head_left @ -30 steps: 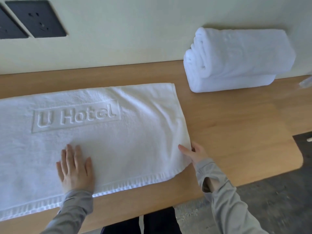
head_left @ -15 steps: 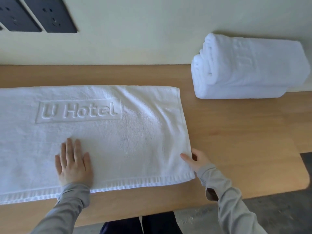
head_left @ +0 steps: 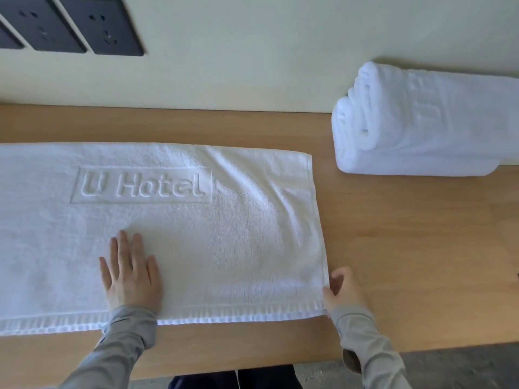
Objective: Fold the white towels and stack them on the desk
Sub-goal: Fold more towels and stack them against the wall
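A long white terry towel (head_left: 230,237) lies spread flat on the light wooden counter (head_left: 407,262). Its left end runs out of view, and its hemmed long edge lies parallel to the counter's near edge and close to it. An embossed "U Hotel" logo (head_left: 143,185) in a raised rectangle sits in the towel's far half, reading upright toward the person. The left grip (head_left: 130,279), a bare hand in a grey sleeve (head_left: 123,341), is released and rests palm down on the towel below the logo, fingers straight and slightly spread. The right grip (head_left: 344,290), also grey-sleeved, is at the towel's short right edge just above the near right corner. Its thumb lies against the edge and its fingers curl beside it, pinching the cloth there. Well apart, at the counter's far right against the cream wall (head_left: 252,66), sits a stack of folded white towels (head_left: 438,130), one upon another, rounded folds facing left. Dark wall sockets (head_left: 112,26) are set in the wall at upper left. Grey floor (head_left: 463,366) shows beyond the counter's near edge.
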